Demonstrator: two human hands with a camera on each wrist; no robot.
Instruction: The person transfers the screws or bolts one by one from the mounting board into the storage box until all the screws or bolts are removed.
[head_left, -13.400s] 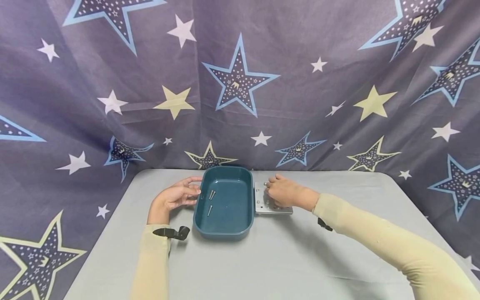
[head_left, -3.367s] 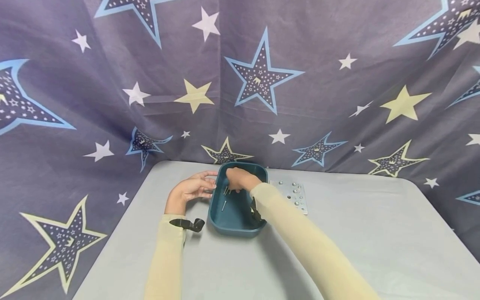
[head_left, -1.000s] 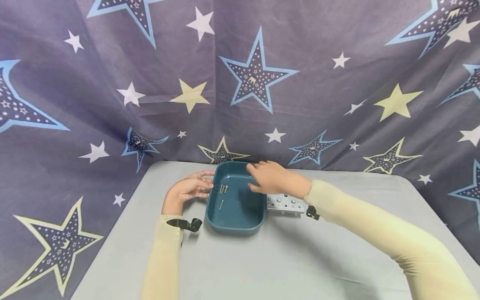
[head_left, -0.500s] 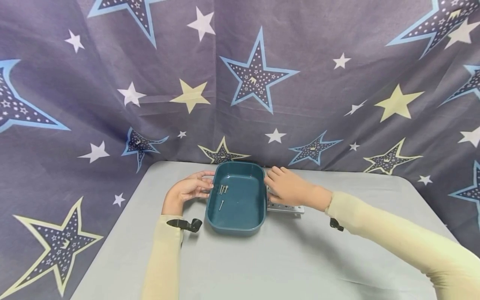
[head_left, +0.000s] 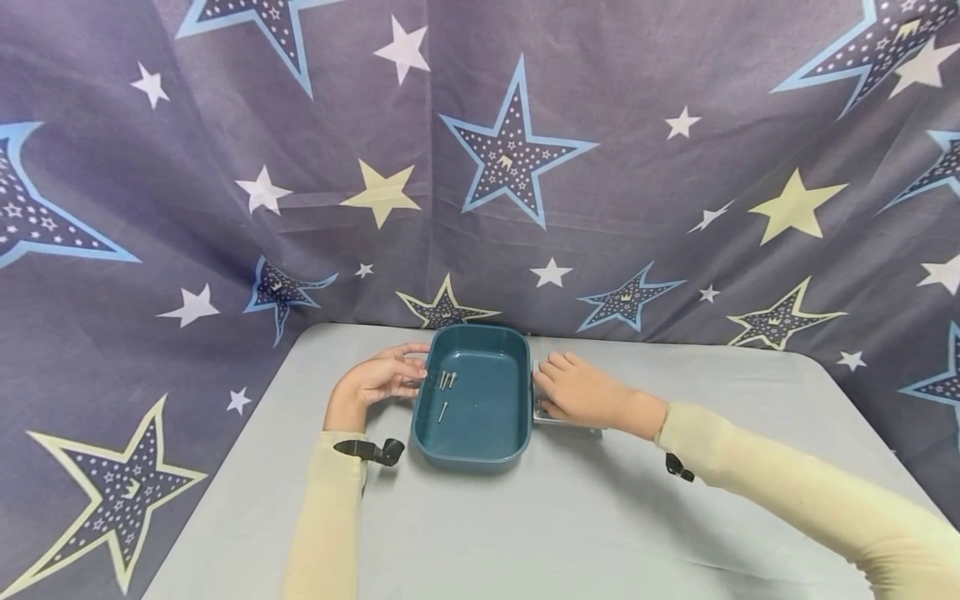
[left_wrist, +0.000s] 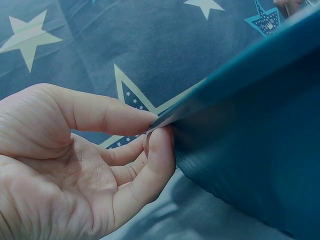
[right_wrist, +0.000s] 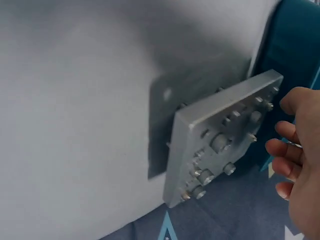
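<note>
My left hand (head_left: 378, 381) pinches the left rim of the teal tray (head_left: 472, 459) between thumb and fingers; the left wrist view shows this hand (left_wrist: 95, 155) at the tray's edge (left_wrist: 240, 75). Small metal bolts (head_left: 442, 412) lie in the tray's left half. Over the metal plate (head_left: 570, 425), right of the tray, is my right hand (head_left: 585, 392), covering most of it. In the right wrist view, the plate (right_wrist: 215, 125) carries several bolts and pins. Beside it, the fingers of my right hand (right_wrist: 302, 150) are loosely bent, with nothing visible between them.
A light grey table (head_left: 480, 533) carries the tray and plate. Behind it hangs a dark cloth (head_left: 480, 258) with star patterns, close to the far edges of both. Black straps with small black parts (head_left: 371, 451) are on both sleeves.
My right hand has moved right, from over the tray's right rim to over the metal plate, and its fingers are more bent. My left hand and the tray have stayed in place.
</note>
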